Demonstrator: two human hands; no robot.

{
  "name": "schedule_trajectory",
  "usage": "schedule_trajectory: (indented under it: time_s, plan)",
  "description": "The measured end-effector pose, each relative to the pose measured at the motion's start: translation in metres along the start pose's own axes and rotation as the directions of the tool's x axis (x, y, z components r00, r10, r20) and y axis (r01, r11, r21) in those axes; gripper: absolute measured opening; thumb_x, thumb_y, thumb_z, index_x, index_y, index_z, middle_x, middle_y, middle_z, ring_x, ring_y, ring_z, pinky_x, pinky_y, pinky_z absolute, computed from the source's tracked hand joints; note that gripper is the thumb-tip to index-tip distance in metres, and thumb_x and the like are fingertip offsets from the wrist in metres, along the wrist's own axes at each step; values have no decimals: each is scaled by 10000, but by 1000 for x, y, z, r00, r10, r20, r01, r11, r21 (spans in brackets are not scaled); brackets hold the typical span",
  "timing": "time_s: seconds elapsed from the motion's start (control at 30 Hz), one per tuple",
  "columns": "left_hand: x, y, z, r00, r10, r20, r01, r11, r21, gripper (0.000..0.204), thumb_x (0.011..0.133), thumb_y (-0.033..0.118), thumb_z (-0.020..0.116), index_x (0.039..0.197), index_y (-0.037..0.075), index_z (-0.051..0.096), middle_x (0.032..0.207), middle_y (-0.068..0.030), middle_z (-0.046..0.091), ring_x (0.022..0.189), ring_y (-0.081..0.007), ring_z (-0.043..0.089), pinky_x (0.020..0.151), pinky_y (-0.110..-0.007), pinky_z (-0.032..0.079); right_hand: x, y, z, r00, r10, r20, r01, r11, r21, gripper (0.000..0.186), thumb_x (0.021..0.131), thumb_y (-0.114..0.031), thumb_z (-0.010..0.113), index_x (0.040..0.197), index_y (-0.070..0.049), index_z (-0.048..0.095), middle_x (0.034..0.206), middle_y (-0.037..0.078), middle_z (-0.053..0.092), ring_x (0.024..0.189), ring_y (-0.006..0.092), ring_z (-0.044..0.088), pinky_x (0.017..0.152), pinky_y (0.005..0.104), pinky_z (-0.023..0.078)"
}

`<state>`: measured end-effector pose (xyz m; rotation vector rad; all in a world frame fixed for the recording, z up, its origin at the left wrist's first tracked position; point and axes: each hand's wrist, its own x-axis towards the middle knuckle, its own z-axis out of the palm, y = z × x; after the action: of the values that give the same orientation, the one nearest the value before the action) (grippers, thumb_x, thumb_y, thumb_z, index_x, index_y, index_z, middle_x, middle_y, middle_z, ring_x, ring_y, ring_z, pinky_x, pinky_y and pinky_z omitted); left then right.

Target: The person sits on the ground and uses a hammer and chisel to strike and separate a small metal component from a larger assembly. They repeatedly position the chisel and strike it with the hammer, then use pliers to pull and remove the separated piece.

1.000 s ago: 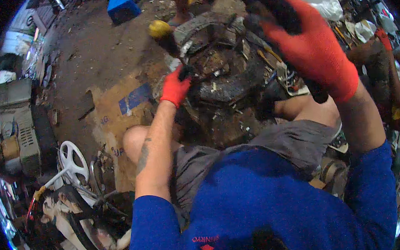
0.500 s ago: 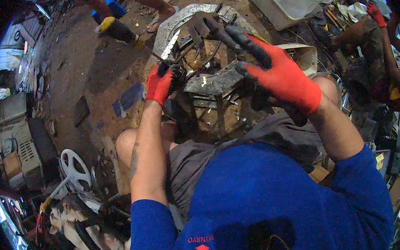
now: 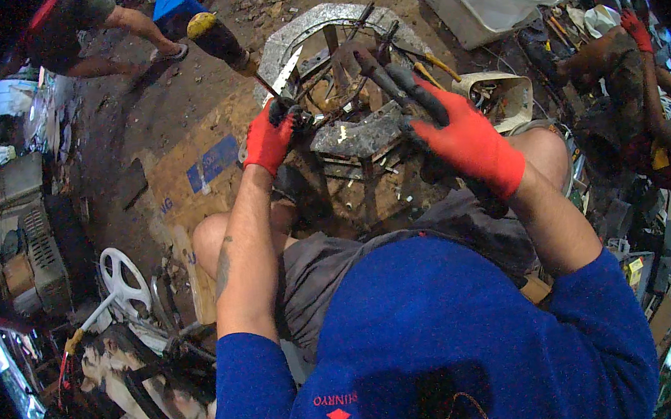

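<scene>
Could drop the screwdriver [image 3: 234,57] from the left hand [image 3: 269,139], closed around its thin shaft at the left side of the eight-sided grey surface [image 3: 288,32], through a slack grip; could also bruise that hand with the dark, blurred tool [image 3: 378,74] apparently gripped in the right hand [image 3: 460,131], through poor aim. Pointing handle-end away and leftward, with long axis slanting back toward the left hand; tip hidden.

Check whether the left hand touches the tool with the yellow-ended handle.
Touching: the head view shows the left hand closed around the thin shaft of the yellow-ended tool, its handle jutting out beyond.
</scene>
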<state>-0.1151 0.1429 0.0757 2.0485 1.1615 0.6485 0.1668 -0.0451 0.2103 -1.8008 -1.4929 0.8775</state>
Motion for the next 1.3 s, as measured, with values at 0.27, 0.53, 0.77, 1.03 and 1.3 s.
schedule_trajectory:
  time_s: [0.27,0.53,0.77,1.03,1.3]
  plan:
    - [-2,21,6,997,-62,46,66,995,-71,365,850,192,660,1191,72,601,1035,-155,691,943,-298,676,793,-361,514,17,-50,-24,973,-203,-106,198,979,-50,589,837,-273,644,1381,-126,471,1155,238,625,1106,377,595,963,406,465]
    - [-7,9,11,995,-96,28,94,993,65,404,844,231,671,1205,67,595,1038,-150,693,960,-283,674,815,-363,508,33,-117,-60,872,-469,-141,472,881,-15,478,856,-176,639,1280,8,516,1008,150,650,929,218,600,846,327,480]
    - [-5,12,1,992,-114,-52,107,987,-120,344,857,223,655,1171,90,606,983,-141,699,919,-291,674,796,-371,503,41,14,3,911,-340,-233,216,875,-433,586,828,-338,642,1331,-79,493,1055,196,653,994,368,625,873,440,502]
    - [-10,21,2,998,-69,-6,68,991,-114,296,855,177,641,1136,92,608,958,-150,694,906,-303,674,781,-378,503,22,128,49,996,46,-76,-84,781,-619,593,833,-346,633,1339,-85,466,1108,230,595,1000,390,608,856,465,502]
    - [-7,2,6,998,-43,-54,41,998,-45,304,860,192,634,1146,93,601,993,-152,688,937,-338,660,777,-397,505,32,75,55,985,-150,-83,59,748,-661,672,793,-383,674,1356,-89,454,1238,253,526,1171,388,518,981,435,436]
